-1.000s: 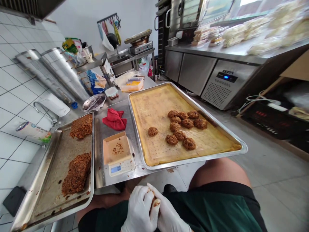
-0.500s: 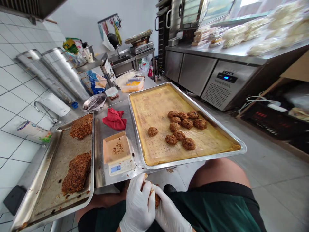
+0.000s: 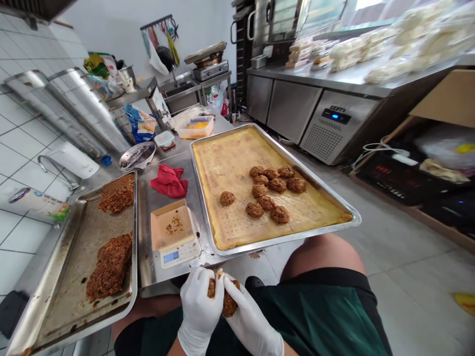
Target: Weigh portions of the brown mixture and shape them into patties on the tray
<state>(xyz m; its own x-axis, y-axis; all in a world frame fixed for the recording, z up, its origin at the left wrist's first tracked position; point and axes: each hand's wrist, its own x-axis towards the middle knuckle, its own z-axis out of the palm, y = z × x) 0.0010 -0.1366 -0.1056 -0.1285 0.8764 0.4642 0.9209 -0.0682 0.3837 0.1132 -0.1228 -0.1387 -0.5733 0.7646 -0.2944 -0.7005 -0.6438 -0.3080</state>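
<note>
Both my hands wear white gloves and press together on a brown patty (image 3: 227,299) over my lap. My left hand (image 3: 198,309) cups it from the left, and my right hand (image 3: 249,321) wraps it from the right. Just ahead stands a small digital scale (image 3: 174,236) with crumbs on its tan platform. To its right a large metal tray (image 3: 345,217) with a tan liner holds several shaped brown patties (image 3: 270,190). At the left a second metal tray (image 3: 67,269) carries two slabs of brown mixture (image 3: 109,264).
A red cloth (image 3: 169,181) lies behind the scale. Further back sit a foil-covered bowl (image 3: 137,156), plastic tubs (image 3: 195,128) and a sink area. A steel counter with a refrigerated cabinet (image 3: 326,123) runs along the right, across the tiled floor.
My hands have risen slightly toward the table edge and turned, so more of the brown patty shows between them. The view has shifted a little right.
</note>
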